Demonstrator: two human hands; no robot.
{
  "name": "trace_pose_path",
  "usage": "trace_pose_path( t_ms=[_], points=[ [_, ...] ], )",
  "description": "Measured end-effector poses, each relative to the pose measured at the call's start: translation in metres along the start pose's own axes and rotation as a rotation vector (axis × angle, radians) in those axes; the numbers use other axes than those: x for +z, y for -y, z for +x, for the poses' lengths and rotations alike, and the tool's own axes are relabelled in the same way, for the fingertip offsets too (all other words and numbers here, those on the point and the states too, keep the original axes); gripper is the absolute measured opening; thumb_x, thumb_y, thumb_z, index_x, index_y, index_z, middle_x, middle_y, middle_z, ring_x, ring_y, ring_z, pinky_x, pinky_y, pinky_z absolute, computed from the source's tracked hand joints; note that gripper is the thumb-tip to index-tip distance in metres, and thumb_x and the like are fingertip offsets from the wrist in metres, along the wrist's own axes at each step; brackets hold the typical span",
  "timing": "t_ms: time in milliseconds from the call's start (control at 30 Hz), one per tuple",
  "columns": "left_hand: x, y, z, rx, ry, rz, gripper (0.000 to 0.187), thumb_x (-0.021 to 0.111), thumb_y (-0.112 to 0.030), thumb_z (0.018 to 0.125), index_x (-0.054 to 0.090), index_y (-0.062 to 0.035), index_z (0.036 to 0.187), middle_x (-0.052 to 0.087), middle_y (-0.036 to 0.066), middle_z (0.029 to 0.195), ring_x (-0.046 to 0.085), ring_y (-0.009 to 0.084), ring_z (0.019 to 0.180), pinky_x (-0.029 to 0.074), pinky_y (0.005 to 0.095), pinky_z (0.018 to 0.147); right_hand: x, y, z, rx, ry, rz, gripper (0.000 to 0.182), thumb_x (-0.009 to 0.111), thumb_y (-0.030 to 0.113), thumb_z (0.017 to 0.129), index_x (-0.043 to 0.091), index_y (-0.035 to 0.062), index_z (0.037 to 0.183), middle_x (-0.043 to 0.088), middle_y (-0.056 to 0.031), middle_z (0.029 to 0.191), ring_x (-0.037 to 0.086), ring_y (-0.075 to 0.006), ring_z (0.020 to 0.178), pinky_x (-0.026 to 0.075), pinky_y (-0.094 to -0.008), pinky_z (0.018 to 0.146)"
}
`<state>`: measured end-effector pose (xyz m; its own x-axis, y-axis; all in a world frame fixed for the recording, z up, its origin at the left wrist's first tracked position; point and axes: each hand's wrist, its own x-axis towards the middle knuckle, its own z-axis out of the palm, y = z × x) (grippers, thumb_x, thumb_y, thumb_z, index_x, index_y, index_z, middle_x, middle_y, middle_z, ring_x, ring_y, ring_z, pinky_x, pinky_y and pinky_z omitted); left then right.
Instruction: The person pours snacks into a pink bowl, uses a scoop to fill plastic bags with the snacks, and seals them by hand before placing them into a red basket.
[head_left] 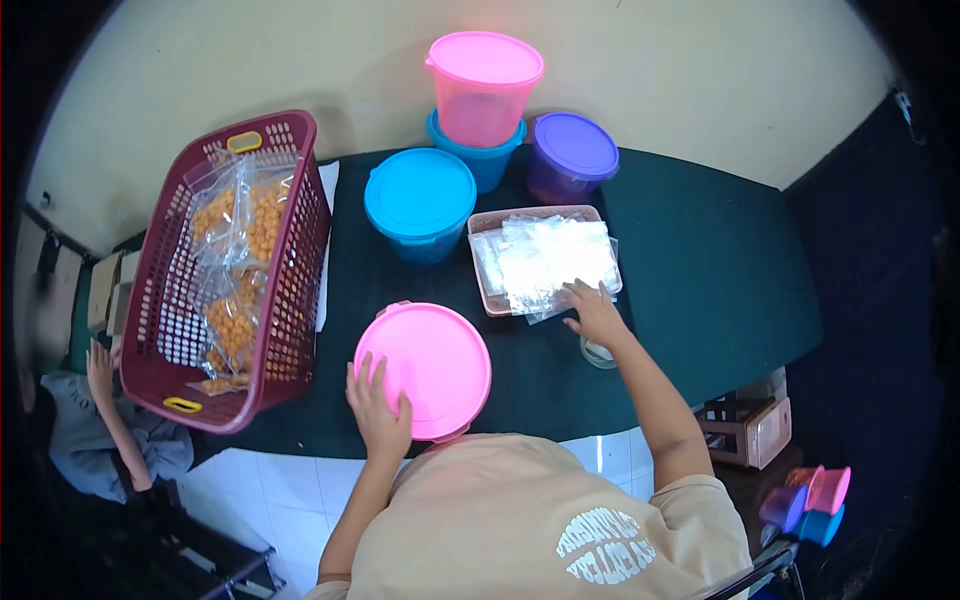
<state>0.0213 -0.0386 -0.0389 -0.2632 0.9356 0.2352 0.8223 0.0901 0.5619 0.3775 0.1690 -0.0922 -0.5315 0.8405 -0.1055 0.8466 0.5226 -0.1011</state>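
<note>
My left hand (382, 415) rests with its fingers spread on the left part of a round pink lid (440, 365), which tops a container at the table's front edge. My right hand (597, 316) touches the lower right of a stack of clear plastic bags (550, 262), fingers apart and nothing visibly gripped. The bags lie over a shallow pink tray (486, 217), partly hiding it. Just under my right wrist a small round clear item (597, 354) shows in part; I cannot make out its kind.
A maroon basket (305, 230) at left holds bags of orange snacks (235, 330). Behind stand a blue tub (420, 205), a pink tub (485, 90) on another blue one, and a purple tub (572, 160). Another person's hand (102, 372) is at far left. More tubs (805, 500) sit lower right.
</note>
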Motion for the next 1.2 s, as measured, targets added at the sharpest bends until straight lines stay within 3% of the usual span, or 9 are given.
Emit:
trace_pose_path(
  t_ms=[100, 167, 267, 400, 600, 733, 1033, 1133, 1200],
  points=[
    [0.004, -0.004, 0.002, -0.042, -0.035, 0.029, 0.056, 0.057, -0.007, 0.079, 0.046, -0.0073, 0.134, 0.042, 0.014, 0.140, 0.025, 0.0423, 0.136, 0.022, 0.0513, 0.111, 0.006, -0.033, 0.026, -0.035, 0.031, 0.075, 0.056, 0.069, 0.026, 0.080, 0.048, 0.0181, 0.132, 0.043, -0.0031, 0.142, 0.037, -0.0265, 0.135, 0.025, -0.0579, 0.109],
    [0.008, -0.003, 0.003, -0.063, -0.054, 0.054, 0.054, 0.056, -0.007, 0.080, 0.047, -0.0074, 0.133, 0.045, 0.013, 0.139, 0.027, 0.0418, 0.136, 0.022, 0.0498, 0.112, 0.007, -0.051, 0.050, -0.075, 0.118, 0.009, 0.071, 0.071, 0.047, 0.076, 0.046, 0.0168, 0.135, 0.040, -0.0056, 0.145, 0.034, -0.0284, 0.136, 0.024, -0.0579, 0.110],
    [0.004, -0.007, 0.003, -0.044, -0.028, 0.113, 0.052, 0.055, -0.006, 0.081, 0.047, -0.0076, 0.133, 0.044, 0.012, 0.139, 0.027, 0.0415, 0.136, 0.022, 0.0499, 0.111, -0.005, -0.061, 0.069, -0.168, 0.166, -0.025, 0.084, 0.072, 0.057, 0.070, 0.043, 0.0168, 0.137, 0.037, -0.0061, 0.147, 0.031, -0.0277, 0.138, 0.027, -0.0573, 0.108],
    [0.002, -0.006, 0.004, -0.036, -0.002, 0.131, 0.047, 0.055, -0.007, 0.082, 0.051, -0.0069, 0.129, 0.044, 0.011, 0.140, 0.026, 0.0409, 0.136, 0.022, 0.0501, 0.111, 0.006, -0.070, 0.087, -0.246, 0.142, 0.054, 0.085, 0.076, 0.052, 0.067, 0.043, 0.0174, 0.137, 0.039, -0.0080, 0.146, 0.033, -0.0300, 0.136, 0.029, -0.0528, 0.108],
    [0.000, -0.010, 0.004, -0.054, 0.023, 0.141, 0.045, 0.056, -0.008, 0.082, 0.054, -0.0095, 0.127, 0.043, 0.009, 0.141, 0.025, 0.0407, 0.137, 0.022, 0.0498, 0.112, -0.002, -0.068, 0.088, -0.331, 0.110, -0.068, 0.091, 0.082, 0.043, 0.060, 0.041, 0.0142, 0.137, 0.040, -0.0096, 0.144, 0.034, -0.0301, 0.135, 0.033, -0.0504, 0.104],
    [0.000, -0.012, 0.003, -0.078, 0.025, 0.147, 0.044, 0.056, -0.008, 0.082, 0.055, -0.0106, 0.127, 0.042, 0.009, 0.142, 0.025, 0.0403, 0.137, 0.022, 0.0490, 0.113, 0.002, -0.061, 0.094, -0.365, 0.064, -0.172, 0.085, 0.078, 0.041, 0.066, 0.041, 0.0117, 0.137, 0.040, -0.0095, 0.143, 0.035, -0.0314, 0.134, 0.038, -0.0517, 0.100],
    [0.002, -0.010, 0.003, -0.070, 0.013, 0.146, 0.042, 0.056, -0.009, 0.084, 0.055, -0.0102, 0.126, 0.043, 0.009, 0.141, 0.025, 0.0400, 0.137, 0.022, 0.0480, 0.113, 0.019, -0.068, 0.104, -0.435, 0.111, -0.071, 0.072, 0.073, 0.042, 0.073, 0.047, 0.0057, 0.129, 0.044, -0.0112, 0.139, 0.041, -0.0347, 0.129, 0.042, -0.0451, 0.098],
    [0.001, -0.012, 0.003, -0.079, 0.026, 0.149, 0.042, 0.055, -0.009, 0.085, 0.053, -0.0094, 0.127, 0.043, 0.010, 0.141, 0.024, 0.0398, 0.137, 0.021, 0.0489, 0.112, 0.014, -0.072, 0.091, -0.529, -0.040, -0.127, 0.069, 0.075, 0.031, 0.071, 0.047, 0.0071, 0.129, 0.041, -0.0121, 0.141, 0.040, -0.0356, 0.130, 0.043, -0.0426, 0.099],
    [0.001, -0.009, 0.003, -0.057, 0.024, 0.163, 0.042, 0.055, -0.010, 0.085, 0.053, -0.0091, 0.127, 0.043, 0.010, 0.141, 0.024, 0.0398, 0.137, 0.021, 0.0491, 0.112, 0.022, -0.072, 0.094, -0.467, -0.053, -0.136, 0.069, 0.076, 0.028, 0.069, 0.047, 0.0067, 0.129, 0.040, -0.0135, 0.141, 0.040, -0.0365, 0.130, 0.042, -0.0428, 0.101]
  ],
)
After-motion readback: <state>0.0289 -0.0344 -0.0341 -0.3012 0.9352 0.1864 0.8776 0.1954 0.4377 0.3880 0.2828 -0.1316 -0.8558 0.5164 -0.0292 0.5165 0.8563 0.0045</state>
